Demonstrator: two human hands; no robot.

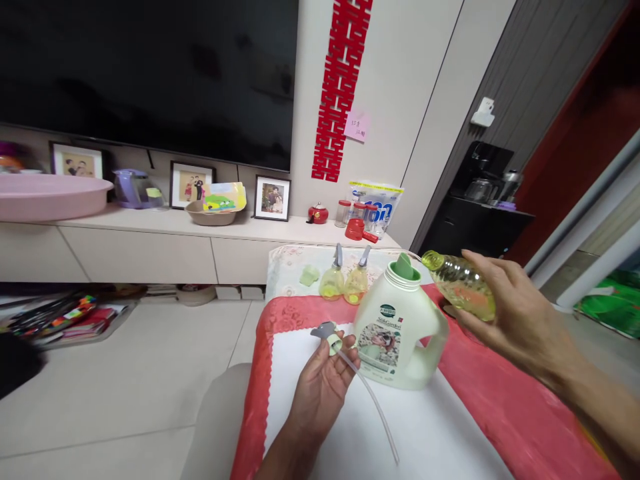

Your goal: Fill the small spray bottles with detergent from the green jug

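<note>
My left hand (pixel 325 390) holds a grey and pale green spray head (pixel 333 339), its long clear tube hanging down to the right. Tilted in my right hand (pixel 510 300) is a clear yellow bottle (pixel 463 287), its open mouth pointing left, close to the jug's neck. The large pale green jug (pixel 395 327) stands upright between my hands, with a green spout showing in its uncapped opening. Behind it stand two small yellow spray bottles (pixel 331 281) (pixel 356 283) with grey heads, each with some yellow at the bottom.
A white sheet (pixel 420 433) lies on the red cloth (pixel 505 393) over the table. A crumpled pale green piece (pixel 309 275) lies at the back left. Beyond, a low cabinet (pixel 150 230) holds frames, a pink basin (pixel 50 197) and red-lidded jars (pixel 343 213).
</note>
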